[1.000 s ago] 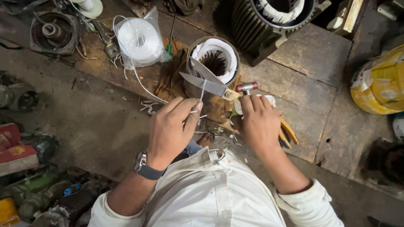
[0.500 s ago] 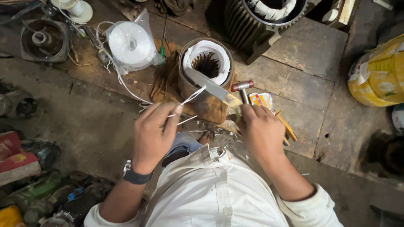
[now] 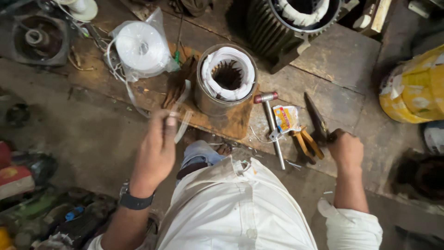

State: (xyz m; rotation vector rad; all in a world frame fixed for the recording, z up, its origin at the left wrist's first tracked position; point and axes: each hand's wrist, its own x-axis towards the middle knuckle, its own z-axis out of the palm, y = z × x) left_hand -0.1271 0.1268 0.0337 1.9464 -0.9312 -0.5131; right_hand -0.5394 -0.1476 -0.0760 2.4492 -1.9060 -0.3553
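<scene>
My left hand (image 3: 158, 144) is raised over the floor in front of a wooden board and pinches a thin white strip (image 3: 181, 109) that trails up toward a roll of white tape (image 3: 140, 46) in a clear bag. My right hand (image 3: 347, 149) is off to the right, closed on the handles of dark scissors (image 3: 316, 119) whose blades lie pointing away over the board. Between the hands stands a round motor stator (image 3: 226, 76) with white insulation around its bore. A small hammer (image 3: 271, 126) lies just right of it.
Orange-handled pliers (image 3: 307, 142) and a small printed packet (image 3: 286, 118) lie beside the scissors. A large finned motor housing (image 3: 296, 23) sits at the back, a yellow sack (image 3: 416, 88) at the right, and another motor part (image 3: 34, 39) at the far left. Tools clutter the lower left.
My hands have come apart from in front of the stator. The right one swung right and down with the scissors; the left drew back left, holding the white strip.
</scene>
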